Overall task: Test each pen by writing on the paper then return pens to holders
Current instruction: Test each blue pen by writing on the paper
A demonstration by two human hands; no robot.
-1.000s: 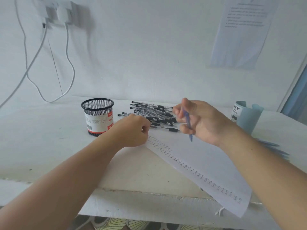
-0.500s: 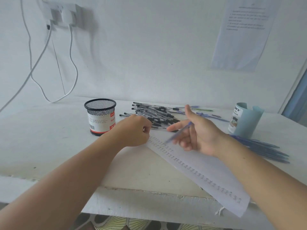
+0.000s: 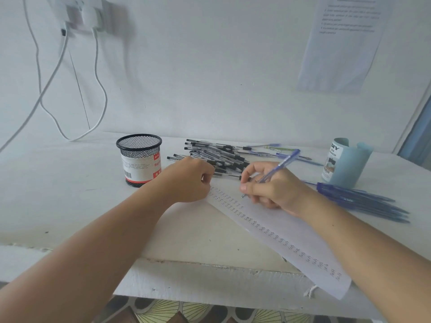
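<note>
My right hand point(image 3: 272, 187) grips a blue pen point(image 3: 281, 164) in a writing hold, its tip down on the white paper point(image 3: 291, 236), which carries rows of small written marks. My left hand point(image 3: 189, 180) rests as a loose fist on the paper's upper left corner, and whether it holds anything is hidden. Behind the hands lies a pile of black-capped pens point(image 3: 217, 157). A black mesh holder point(image 3: 140, 159) stands to the left, a light blue holder point(image 3: 345, 164) to the right.
Several blue pens point(image 3: 363, 201) lie in a bunch at the right, under the blue holder. A few more pens point(image 3: 270, 150) lie at the back. White cables point(image 3: 98, 94) hang from a wall socket at the left. The table's chipped front edge point(image 3: 210, 264) runs below the paper.
My right hand turned the blue pen from pointing down, through a loose sideways hold, into a writing grip and brought its tip onto the paper. My left hand stayed on the paper's corner.
</note>
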